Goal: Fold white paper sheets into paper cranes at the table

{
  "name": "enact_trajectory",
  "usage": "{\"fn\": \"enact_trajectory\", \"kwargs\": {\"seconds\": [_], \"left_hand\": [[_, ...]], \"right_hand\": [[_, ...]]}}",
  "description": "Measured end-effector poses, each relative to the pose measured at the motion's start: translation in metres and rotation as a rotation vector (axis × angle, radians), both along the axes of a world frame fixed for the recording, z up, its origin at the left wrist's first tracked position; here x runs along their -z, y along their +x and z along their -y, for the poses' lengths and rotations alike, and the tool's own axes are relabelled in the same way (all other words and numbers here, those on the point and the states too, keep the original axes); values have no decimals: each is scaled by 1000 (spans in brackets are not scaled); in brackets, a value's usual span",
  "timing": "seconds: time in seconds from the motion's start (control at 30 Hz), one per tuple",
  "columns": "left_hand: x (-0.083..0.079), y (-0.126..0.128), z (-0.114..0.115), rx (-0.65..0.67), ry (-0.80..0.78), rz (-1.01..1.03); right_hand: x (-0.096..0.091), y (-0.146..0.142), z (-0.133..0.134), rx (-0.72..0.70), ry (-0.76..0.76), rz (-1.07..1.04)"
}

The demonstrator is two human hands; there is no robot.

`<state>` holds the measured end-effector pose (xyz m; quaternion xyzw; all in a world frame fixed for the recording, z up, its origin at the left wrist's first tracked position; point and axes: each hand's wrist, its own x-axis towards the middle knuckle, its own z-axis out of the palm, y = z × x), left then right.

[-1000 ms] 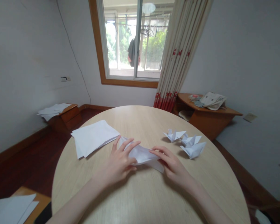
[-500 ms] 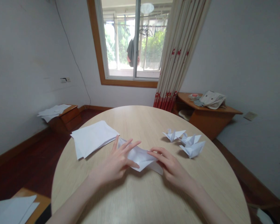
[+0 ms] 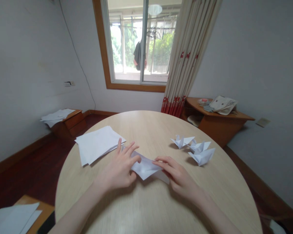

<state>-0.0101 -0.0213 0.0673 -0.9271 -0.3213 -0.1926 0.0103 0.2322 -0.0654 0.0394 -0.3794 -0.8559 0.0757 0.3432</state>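
Observation:
A partly folded white paper [image 3: 144, 168] lies on the round wooden table [image 3: 148, 208] in front of me. My left hand [image 3: 120, 169] rests on its left half, fingers stretched flat over the sheet and thumb tucked at its near edge. My right hand [image 3: 175, 174] presses on its right end with fingers extended and close together. Three finished white folded paper figures [image 3: 197, 150] stand to the right of my right hand. A stack of blank white sheets [image 3: 97, 143] lies just left of my left hand.
A low wooden cabinet [image 3: 68, 122] with loose papers stands by the left wall. A corner desk [image 3: 217, 122] with a bag stands at the right beside the curtain [image 3: 188, 58]. More white sheets [image 3: 12, 221] lie on a wooden surface at bottom left.
My left hand slid slightly left and back along the paper, fingers drawing closer together. The paper's fold flattened and its near point now shows between my hands. My right hand barely moved.

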Motion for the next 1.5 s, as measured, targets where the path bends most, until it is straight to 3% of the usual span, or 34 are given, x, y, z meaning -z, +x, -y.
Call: {"fn": "enact_trajectory", "kwargs": {"seconds": [0.63, 0.93, 1.2, 1.5], "left_hand": [[-5, -4, 0, -69, -85, -75], [2, -14, -8, 4, -165, -48], [6, -10, -6, 68, -322, 135], [22, -8, -14, 113, -344, 288]], "right_hand": [[2, 4, -1, 42, -6, 7], [7, 8, -4, 105, 1, 11], [8, 5, -4, 101, 9, -19], [15, 2, -4, 184, 33, -81]]}}
